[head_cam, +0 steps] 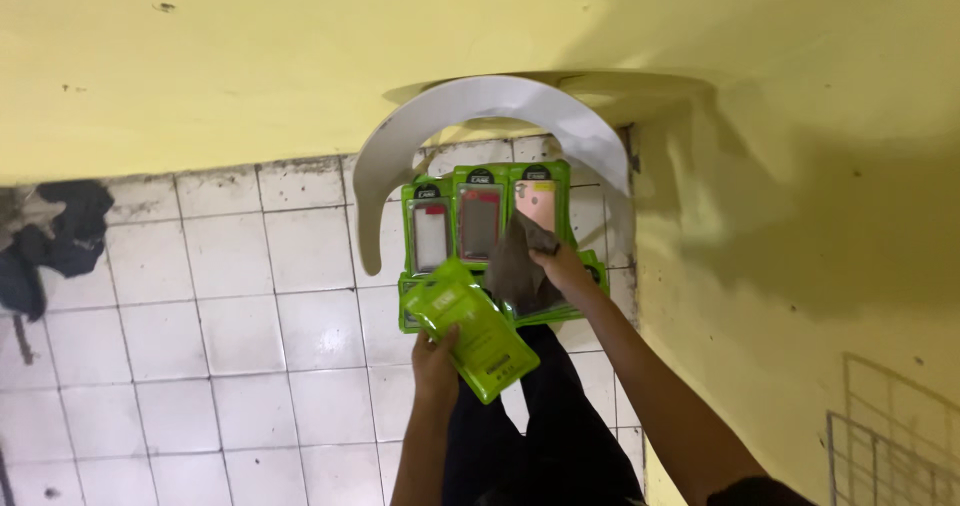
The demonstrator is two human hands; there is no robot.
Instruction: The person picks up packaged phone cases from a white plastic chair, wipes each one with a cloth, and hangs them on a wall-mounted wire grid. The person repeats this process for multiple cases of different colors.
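Green plastic packs (478, 221) holding phone cases lie in a row on the tiled floor (240, 306), under a white curved panel (470, 106). Left hand (437, 361) grips one green pack (470, 326); right hand (562, 266) clutches a grey cloth (518, 261) over the row beside the yellow wall (800, 226).

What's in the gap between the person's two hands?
In the head view, a crumpled grey-brown cloth, gripped by the right hand, hangs between it and the left hand, which holds a green phone-case pack. Behind it lie more green packs.
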